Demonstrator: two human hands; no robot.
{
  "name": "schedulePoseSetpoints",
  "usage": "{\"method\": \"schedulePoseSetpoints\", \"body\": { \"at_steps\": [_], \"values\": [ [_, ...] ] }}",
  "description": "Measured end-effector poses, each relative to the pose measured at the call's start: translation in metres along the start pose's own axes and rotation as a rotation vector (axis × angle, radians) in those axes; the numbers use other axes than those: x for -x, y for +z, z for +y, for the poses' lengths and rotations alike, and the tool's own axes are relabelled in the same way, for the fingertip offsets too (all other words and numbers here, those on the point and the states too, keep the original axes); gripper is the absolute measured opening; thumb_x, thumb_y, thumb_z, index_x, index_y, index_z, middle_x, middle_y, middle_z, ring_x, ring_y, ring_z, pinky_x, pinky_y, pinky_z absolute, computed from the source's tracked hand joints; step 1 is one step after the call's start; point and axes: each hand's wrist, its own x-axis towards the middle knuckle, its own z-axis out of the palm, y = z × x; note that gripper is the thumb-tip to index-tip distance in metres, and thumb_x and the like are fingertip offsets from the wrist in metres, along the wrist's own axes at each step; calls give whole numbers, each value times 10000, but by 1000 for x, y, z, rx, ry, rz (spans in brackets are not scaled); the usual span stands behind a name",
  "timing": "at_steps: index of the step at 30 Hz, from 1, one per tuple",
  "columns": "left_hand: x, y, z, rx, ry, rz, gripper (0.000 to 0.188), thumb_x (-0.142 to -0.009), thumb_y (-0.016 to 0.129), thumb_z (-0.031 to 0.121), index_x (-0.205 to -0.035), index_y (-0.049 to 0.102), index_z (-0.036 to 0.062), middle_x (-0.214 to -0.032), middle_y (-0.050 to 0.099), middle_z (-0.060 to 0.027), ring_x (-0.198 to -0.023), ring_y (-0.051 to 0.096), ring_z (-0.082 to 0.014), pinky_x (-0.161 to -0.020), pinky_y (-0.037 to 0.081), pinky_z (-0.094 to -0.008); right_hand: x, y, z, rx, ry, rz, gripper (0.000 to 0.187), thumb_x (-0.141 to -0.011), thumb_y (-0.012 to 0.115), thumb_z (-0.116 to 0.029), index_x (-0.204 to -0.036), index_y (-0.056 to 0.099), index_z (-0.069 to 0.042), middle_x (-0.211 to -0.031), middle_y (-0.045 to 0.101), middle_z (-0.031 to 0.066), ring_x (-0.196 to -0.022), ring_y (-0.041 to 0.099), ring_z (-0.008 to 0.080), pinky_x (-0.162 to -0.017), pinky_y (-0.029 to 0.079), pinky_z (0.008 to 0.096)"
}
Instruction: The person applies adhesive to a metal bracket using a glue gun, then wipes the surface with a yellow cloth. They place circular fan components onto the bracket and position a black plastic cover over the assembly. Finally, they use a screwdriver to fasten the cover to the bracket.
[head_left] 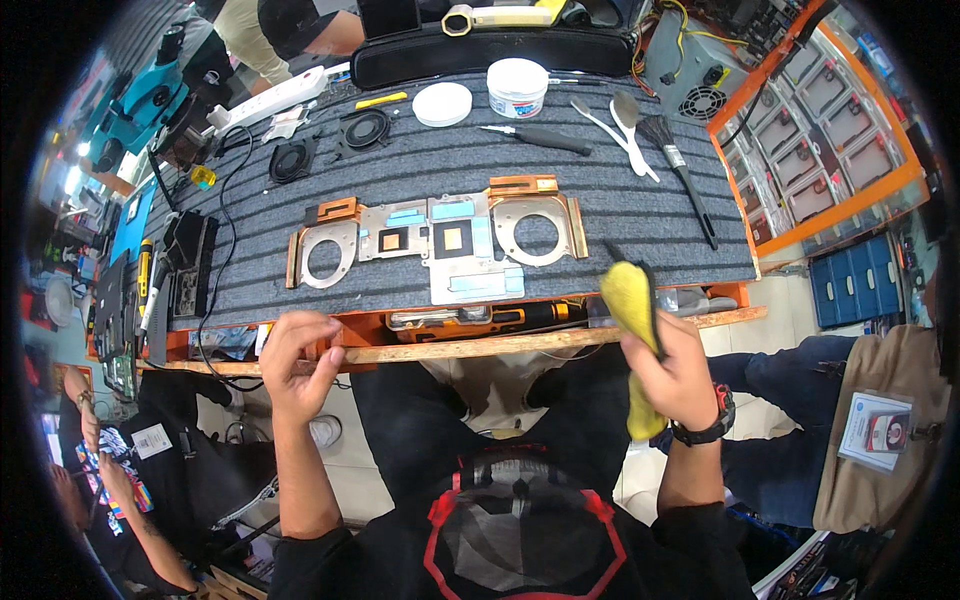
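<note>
Black short-sleeved shirt [395, 555], grey faceted print [520, 535] edged red; dark trousers [405, 425]; black wristwatch [706, 430] with red accents.

And here's your heatsink [452, 242], lying flat, silver, copper fins at its outer corners, two round openings, blue pads and two copper squares between them. Just off its right end, nearer you, you've got the yellow cloth [630, 296] bunched, dark-edged, slightly blurred.

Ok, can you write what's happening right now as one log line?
left hand: looks empty, near drawer edge | right hand: holds yellow cloth | metal plate: lies on striped mat
</note>
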Motion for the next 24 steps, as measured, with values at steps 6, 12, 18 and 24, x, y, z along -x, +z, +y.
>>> {"method": "schedulePoseSetpoints", "body": {
  "at_steps": [6,12,18,24],
  "values": [
    [10,15,8,86,-80,26,168,-872,697,99,-974,704,-35,-961,689,-161,-859,635,-240,-747,493,-335,-52,24,-28,750,-106,-106,359,-871,673,-195,-1196,683,-43,-860,684,140,-741,699,368,-660,575,477],
    [16,12,8,45,-17,24,182,-831,699,88,-959,706,-40,-949,692,-165,-857,649,-251,-747,511,-335,-61,15,-24,644,-170,-170,360,-869,651,-164,-1208,699,-53,-857,687,161,-756,698,382,-689,573,486],
    [16,11,3,78,-29,30,220,-812,718,103,-981,706,-37,-967,691,-166,-876,653,-254,-757,510,-335,-66,19,-22,724,-127,-214,302,-886,636,-169,-1149,699,-34,-891,699,198,-772,696,418,-701,583,480],
    [-6,-19,4,-65,-40,0,337,-748,794,145,-1040,714,-1,-1022,685,-144,-946,654,-271,-807,510,-360,-76,-46,-14,548,-47,-22,290,-916,616,-152,-1161,632,2,-1014,698,259,-933,667,458,-786,530,516]
  ]
}}
